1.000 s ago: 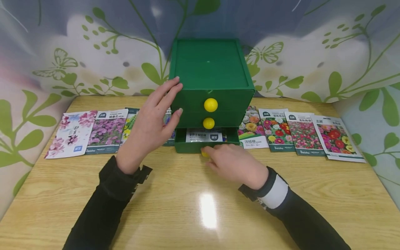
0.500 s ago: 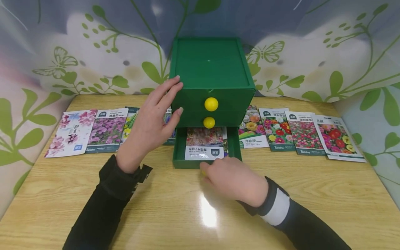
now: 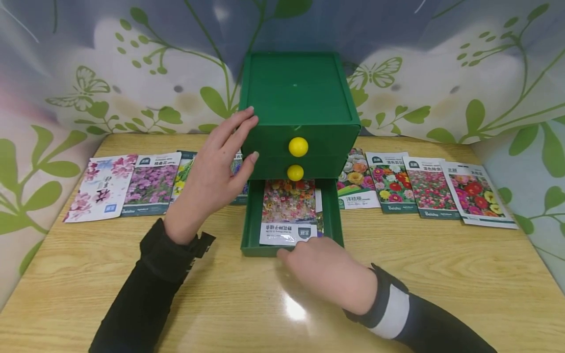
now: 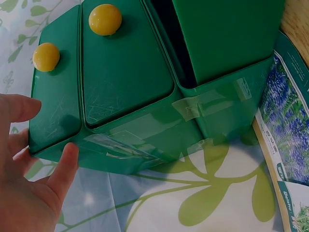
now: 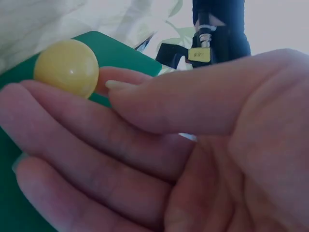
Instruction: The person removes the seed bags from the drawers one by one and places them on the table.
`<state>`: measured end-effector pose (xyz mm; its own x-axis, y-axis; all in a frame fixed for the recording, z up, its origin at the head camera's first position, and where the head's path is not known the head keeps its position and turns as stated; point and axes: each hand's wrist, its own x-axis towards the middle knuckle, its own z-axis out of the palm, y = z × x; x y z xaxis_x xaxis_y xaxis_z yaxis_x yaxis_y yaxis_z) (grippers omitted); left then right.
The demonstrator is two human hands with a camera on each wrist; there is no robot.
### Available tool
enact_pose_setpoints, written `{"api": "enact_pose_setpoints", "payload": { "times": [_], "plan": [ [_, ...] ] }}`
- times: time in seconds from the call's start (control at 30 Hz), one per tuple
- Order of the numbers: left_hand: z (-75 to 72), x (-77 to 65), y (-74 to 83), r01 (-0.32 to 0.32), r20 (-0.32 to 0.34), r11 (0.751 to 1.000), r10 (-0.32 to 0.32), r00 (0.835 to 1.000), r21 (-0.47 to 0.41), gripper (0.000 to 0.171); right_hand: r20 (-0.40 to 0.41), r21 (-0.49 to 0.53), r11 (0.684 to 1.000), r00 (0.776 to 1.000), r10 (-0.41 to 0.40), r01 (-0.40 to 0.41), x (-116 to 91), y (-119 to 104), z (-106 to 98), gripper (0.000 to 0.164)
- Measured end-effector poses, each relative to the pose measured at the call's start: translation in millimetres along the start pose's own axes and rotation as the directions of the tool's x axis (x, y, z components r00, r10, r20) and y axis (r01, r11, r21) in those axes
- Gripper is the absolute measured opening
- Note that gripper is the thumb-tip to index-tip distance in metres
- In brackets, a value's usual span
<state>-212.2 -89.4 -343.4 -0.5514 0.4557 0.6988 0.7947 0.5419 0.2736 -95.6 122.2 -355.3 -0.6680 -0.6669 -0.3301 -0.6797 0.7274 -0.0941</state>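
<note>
In the head view a green drawer cabinet (image 3: 300,90) with round yellow knobs stands at the back of the table. Its bottom drawer (image 3: 250,230) is pulled out toward me. Inside lies a flower seed packet (image 3: 289,203), with another partly hidden beneath it. My right hand (image 3: 328,274) is at the drawer's front and holds its yellow knob (image 5: 66,70), hidden in the head view; in the right wrist view the fingers curl beside that knob. My left hand (image 3: 212,174) rests at the cabinet's upper left corner, fingers extended, thumb on the side in the left wrist view.
Flower seed packets lie in a row on both sides of the cabinet, among them a pink blossom packet (image 3: 101,189) at far left and a red and yellow one (image 3: 478,193) at far right. A patterned cloth (image 3: 154,73) hangs behind the wooden table (image 3: 212,299).
My right hand has moved toward me, and the bottom drawer has slid farther out, uncovering more of the seed packet. The left hand has stayed in place.
</note>
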Motion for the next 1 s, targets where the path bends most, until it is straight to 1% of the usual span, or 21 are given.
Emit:
{"api": "enact_pose_setpoints", "payload": {
  "times": [0.27, 0.53, 0.67, 0.8, 0.9, 1.0],
  "plan": [
    [-0.3, 0.0, -0.3, 0.000, 0.000, 1.000, 0.000, 1.000, 0.001, 0.057, -0.019, 0.021, 0.999, 1.000, -0.025, 0.026, -3.8, -5.8, -0.6, 0.006],
    [-0.4, 0.2, -0.7, 0.000, 0.007, 1.000, 0.000, 1.000, 0.001, 0.057, -0.018, -0.004, 0.999, 0.999, -0.048, 0.048, -5.8, -9.2, 0.8, 0.006],
    [-1.6, 1.1, 1.5, 0.025, 0.034, 1.000, -0.025, 0.999, 0.016, 0.058, -0.027, -0.005, 0.999, 0.999, -0.042, 0.042, -7.1, -9.0, 0.7, 0.004],
    [-7.3, -0.2, 8.9, 0.061, 0.065, 0.995, -0.066, 0.996, 0.085, 0.058, -0.014, 0.048, 0.998, 0.999, -0.048, 0.048, -12.8, -3.5, -7.7, 0.004],
    [-13.2, -0.4, 18.4, 0.064, 0.043, 0.989, -0.071, 0.997, 0.135, 0.049, -0.056, 0.122, 0.990, 0.997, -0.057, 0.064, -21.4, 8.9, -17.8, 0.009],
    [-19.2, -0.7, 29.4, 0.047, -0.008, 0.988, -0.046, 0.999, 0.149, 0.032, -0.131, 0.177, 0.983, 0.991, -0.034, 0.057, -28.6, 26.0, -25.7, 0.016]
  ]
}}
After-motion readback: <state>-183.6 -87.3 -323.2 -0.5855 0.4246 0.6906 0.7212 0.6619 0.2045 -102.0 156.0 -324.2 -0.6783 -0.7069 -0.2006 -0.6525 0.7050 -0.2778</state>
